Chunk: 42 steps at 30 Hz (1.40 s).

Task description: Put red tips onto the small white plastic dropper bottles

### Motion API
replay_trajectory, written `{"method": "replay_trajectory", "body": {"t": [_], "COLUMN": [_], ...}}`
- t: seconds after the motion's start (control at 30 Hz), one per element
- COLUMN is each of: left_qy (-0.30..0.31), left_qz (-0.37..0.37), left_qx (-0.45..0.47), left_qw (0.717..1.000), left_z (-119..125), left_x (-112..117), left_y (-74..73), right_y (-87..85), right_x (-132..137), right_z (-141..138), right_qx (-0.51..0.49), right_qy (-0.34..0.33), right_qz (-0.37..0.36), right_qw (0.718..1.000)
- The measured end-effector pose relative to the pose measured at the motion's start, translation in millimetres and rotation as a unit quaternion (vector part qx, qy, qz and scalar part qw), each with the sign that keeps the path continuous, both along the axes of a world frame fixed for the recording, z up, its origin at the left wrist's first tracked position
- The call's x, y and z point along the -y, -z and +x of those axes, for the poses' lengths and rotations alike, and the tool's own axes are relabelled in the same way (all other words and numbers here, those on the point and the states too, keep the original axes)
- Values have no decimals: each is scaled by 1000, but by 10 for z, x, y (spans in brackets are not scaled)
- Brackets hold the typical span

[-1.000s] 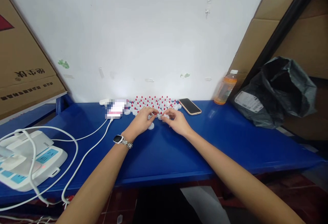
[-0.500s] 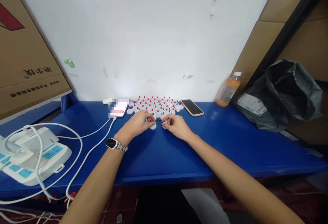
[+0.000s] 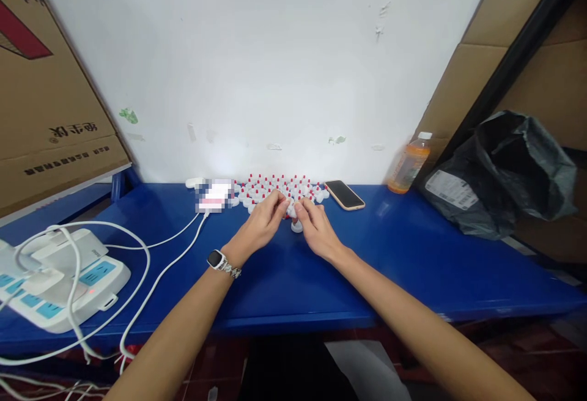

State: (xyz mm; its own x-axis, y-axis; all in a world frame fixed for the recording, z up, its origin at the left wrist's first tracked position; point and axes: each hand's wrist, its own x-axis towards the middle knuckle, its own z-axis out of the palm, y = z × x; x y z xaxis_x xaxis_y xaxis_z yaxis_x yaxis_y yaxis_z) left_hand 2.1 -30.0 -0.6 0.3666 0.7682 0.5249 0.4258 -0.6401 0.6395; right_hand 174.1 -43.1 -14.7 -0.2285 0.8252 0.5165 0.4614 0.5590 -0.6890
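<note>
My left hand (image 3: 266,216) and my right hand (image 3: 317,225) meet at the front of a cluster of white caps with red tips (image 3: 261,192). Between their pinched fingertips is a small white cap (image 3: 291,210), tilted, with a bit of red showing at its lower side. Both hands appear to grip it, though fingers cover much of it. Just below the right fingers, another white cap (image 3: 297,227) rests on the blue table (image 3: 284,285). A watch (image 3: 222,263) is on my left wrist.
Left of the caps lies a lit phone (image 3: 214,195) on a charging cable, and a dark-screened phone (image 3: 345,194) lies to their right. A power strip (image 3: 110,285) with looping white cables occupies the left. An orange drink bottle (image 3: 409,164) and black plastic bag (image 3: 486,175) stand right.
Both hands have come together from separate caps in front of the cluster. The left moved right and now pinches a white cap together with the right. The view shifted slightly.
</note>
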Motion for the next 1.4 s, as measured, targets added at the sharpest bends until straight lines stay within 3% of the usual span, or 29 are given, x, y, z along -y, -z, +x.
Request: {"method": "replay_trajectory", "body": {"t": [0.17, 0.27, 0.37, 0.5, 0.57, 0.7, 0.8, 0.97, 1.1, 1.23, 1.4], "left_qy": [-12, -3, -8, -88, -96, -59, -40, -35, -107, -154, -108], "left_qz": [138, 195, 137, 17, 9, 63, 78, 84, 105, 56, -14], "left_qx": [-109, -116, -40, 91, 48, -115, -171, -189, -184, -201, -203], "left_qw": [984, 974, 990, 992, 994, 990, 981, 978, 971, 966, 973], "left_z": [94, 195, 255, 169, 83, -51, -96, -143, -286, -490, -574], "left_x": [58, 82, 82, 11, -57, -203, -256, -229, -243, -312, -375], "left_y": [10, 42, 70, 58, 56, 125, 190, 165, 83, 91, 176], "right_y": [-11, -18, 15, 74, 80, 69, 84, 106, 68, 67, 154], "right_x": [19, 46, 14, -101, -134, -139, -157, -165, -62, 3, -40], "right_z": [-69, -121, -110, 2, 34, 13, 42, 137, 71, -10, -1], "right_qx": [-147, -198, -179, -151, -134, -77, -75, -73, -68, 47, 172], "right_qy": [-48, -66, -27, 69, 84, 27, 3, -1, -38, -20, 22], "right_qz": [-79, -108, -68, -17, -21, -18, 1, -26, -32, 7, 65], "right_qw": [985, 972, 981, 986, 987, 997, 997, 997, 996, 999, 983]}}
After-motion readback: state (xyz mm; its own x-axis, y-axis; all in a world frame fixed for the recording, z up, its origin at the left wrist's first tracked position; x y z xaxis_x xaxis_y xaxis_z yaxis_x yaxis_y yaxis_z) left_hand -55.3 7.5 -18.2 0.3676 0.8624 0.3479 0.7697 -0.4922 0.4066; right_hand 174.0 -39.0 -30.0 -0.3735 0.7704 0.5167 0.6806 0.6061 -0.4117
